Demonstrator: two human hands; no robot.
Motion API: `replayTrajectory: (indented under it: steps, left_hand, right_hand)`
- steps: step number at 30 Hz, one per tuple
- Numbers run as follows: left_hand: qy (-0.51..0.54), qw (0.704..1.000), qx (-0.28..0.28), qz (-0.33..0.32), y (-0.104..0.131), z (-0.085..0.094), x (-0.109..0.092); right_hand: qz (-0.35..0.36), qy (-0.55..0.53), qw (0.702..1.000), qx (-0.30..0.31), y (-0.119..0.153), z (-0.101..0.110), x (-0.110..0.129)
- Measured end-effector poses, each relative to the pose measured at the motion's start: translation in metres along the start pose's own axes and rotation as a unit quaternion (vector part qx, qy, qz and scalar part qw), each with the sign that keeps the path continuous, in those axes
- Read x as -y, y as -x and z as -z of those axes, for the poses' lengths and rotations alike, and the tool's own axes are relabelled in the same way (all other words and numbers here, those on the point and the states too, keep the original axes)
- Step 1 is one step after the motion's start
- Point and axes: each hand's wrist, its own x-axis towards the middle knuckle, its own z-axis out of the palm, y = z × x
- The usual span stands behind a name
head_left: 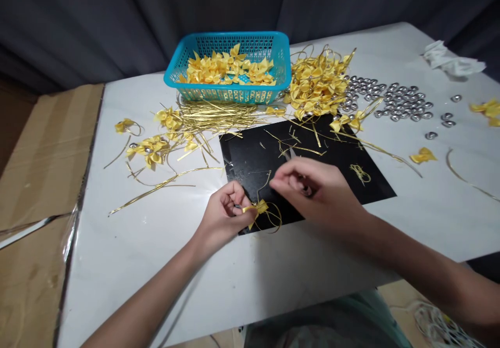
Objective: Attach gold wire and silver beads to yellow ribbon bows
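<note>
My left hand [230,207] is closed, pinching a yellow ribbon bow [261,207] at the front edge of a black mat [336,165]. Thin gold cord [279,216] loops out from the bow, and a loose end rises toward my right hand. My right hand [312,181] is closed, just right of the bow. Grey pointed blades of scissors [289,153] stick out beyond its knuckles; the handles are mostly hidden in the fingers. Whether the right fingertips also touch the cord end, I cannot tell.
A blue basket [226,94] of yellow bows stands at the back. Before it lies a bundle of gold cords [219,116]. Right of it are a heap of corded bows [318,85] and silver beads [406,102]. Cord scraps [359,173] lie on the mat; white tissue [453,61] lies far right.
</note>
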Motion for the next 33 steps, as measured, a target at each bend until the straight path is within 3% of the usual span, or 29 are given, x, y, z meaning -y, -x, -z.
replayTrajectory:
  steps: [3, 7, 11, 14, 16, 18, 20, 21, 33]
  left_hand:
    - [0.018, 1.0, -0.004, -0.006, 0.0, 0.001, 0.002]
    - [0.03, 0.999, -0.007, -0.01, -0.002, 0.002, 0.003]
    - [0.037, 0.999, -0.01, -0.009, -0.003, 0.003, 0.002]
    - [0.052, 0.999, -0.007, -0.012, -0.003, 0.003, 0.002]
    - [0.062, 0.998, -0.004, -0.014, -0.003, 0.003, 0.002]
    - [0.063, 0.998, -0.006, -0.013, -0.002, 0.003, 0.002]
    - [0.056, 0.998, -0.013, -0.011, -0.002, 0.003, 0.001]
    - [0.053, 0.998, -0.015, -0.009, -0.002, 0.003, 0.001]
    - [0.04, 0.999, -0.021, -0.003, -0.003, 0.001, 0.002]
  right_hand:
    - [0.063, 0.038, 0.995, 0.061, 0.014, -0.004, 0.006]
    - [0.052, 0.06, 0.991, 0.105, 0.023, -0.01, 0.007]
    - [0.018, 0.037, 0.993, 0.107, 0.023, -0.009, 0.003]
    - [-0.087, -0.023, 0.991, 0.102, 0.024, -0.005, -0.001]
    - [-0.194, -0.122, 0.966, 0.119, 0.024, -0.003, -0.002]
    - [-0.277, -0.24, 0.913, 0.177, 0.024, -0.001, -0.003]
    - [-0.315, -0.309, 0.866, 0.236, 0.023, 0.002, -0.002]
    - [-0.323, -0.317, 0.856, 0.25, 0.022, 0.003, -0.001]
    - [-0.306, -0.165, 0.923, 0.165, 0.02, 0.01, -0.002]
